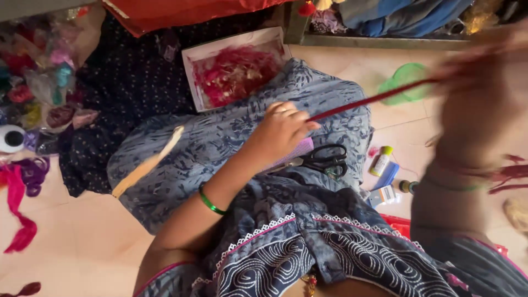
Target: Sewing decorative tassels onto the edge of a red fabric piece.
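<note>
Red, thin stick (368, 100) stretches between both hands above the blue-clad lap: the left hand (280, 131) pinches its near end with closed fingers, while the blurred right hand (484, 82) grips the far end. Black scissors (324, 160) lie just below the left hand; a white box (234, 69) of pink scraps sits beyond.

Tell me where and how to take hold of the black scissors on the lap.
Grip the black scissors by the two finger loops at their right end, coming from above on the right. The blades point left under the left hand, and the loops lie flat and uncovered on the blue cloth.
</note>
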